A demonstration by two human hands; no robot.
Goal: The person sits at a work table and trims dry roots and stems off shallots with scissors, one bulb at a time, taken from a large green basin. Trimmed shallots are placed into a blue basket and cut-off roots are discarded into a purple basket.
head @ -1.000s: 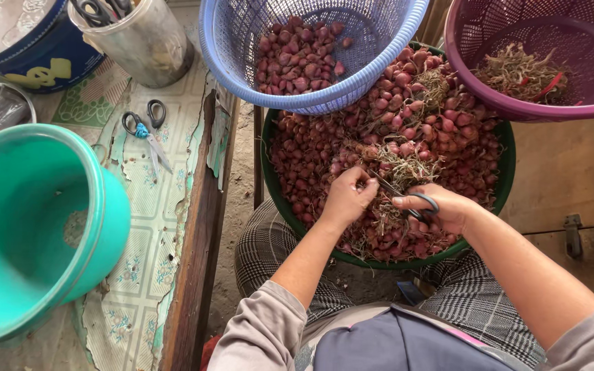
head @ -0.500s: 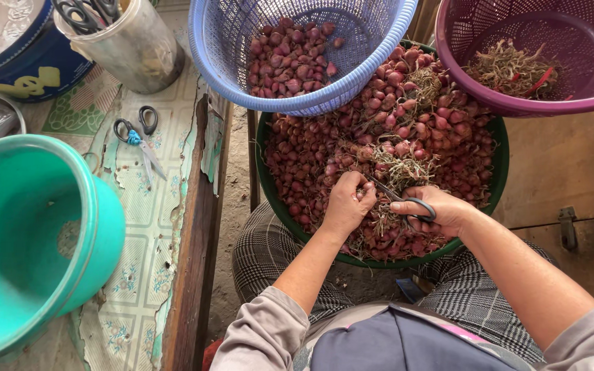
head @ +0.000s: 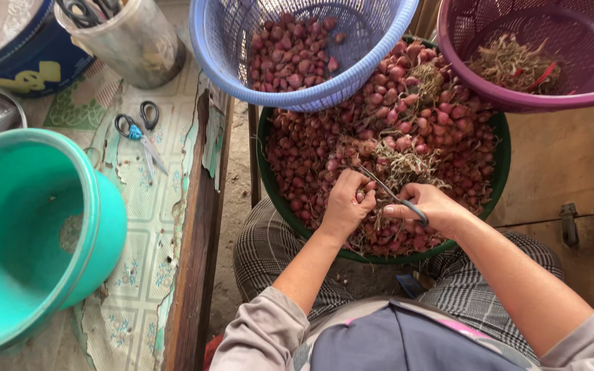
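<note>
Left hand [head: 344,206] pinching small red shallot [head: 360,197], same spot as moment ago. Right hand [head: 429,209] closed round scissors [head: 393,198], blades now tipped toward shallot. Both over green basin [head: 496,180] heaped with shallots. Trimming likely going on.

Red-purple shallots [head: 311,148]; green basin [head: 502,154]; blue basket [head: 352,75]; purple basket [head: 462,69]; teal bucket [head: 97,227].

The big basin [head: 498,148] of shallots sits in front of the person's knees; two baskets [head: 297,89] [head: 517,93] rest on its far rim, left and right; left of the basin lie a bucket [head: 101,233], scissors [head: 140,134] and a jar [head: 132,45].
</note>
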